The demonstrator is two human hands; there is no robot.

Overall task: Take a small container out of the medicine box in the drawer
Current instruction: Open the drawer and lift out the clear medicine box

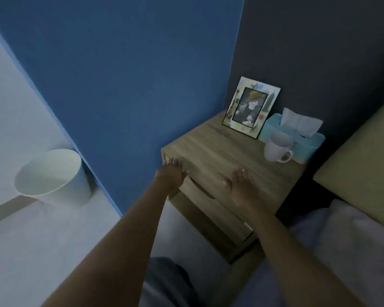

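A wooden nightstand (pixel 226 151) stands in the corner between a blue wall and a dark wall. Its drawer (pixel 211 207) is closed, with a curved cut-out handle in its front. The medicine box and the small container are hidden from view. My left hand (pixel 172 173) hovers at the nightstand's front left corner, fingers apart, holding nothing. My right hand (pixel 239 187) is spread flat over the front edge of the top, above the drawer, and also holds nothing.
On the nightstand's back stand a picture frame (pixel 251 107), a teal tissue box (pixel 297 138) and a white mug (pixel 276 149). A white bin (pixel 53 173) sits on the floor to the left. A bed with a pillow (pixel 359 235) lies at right.
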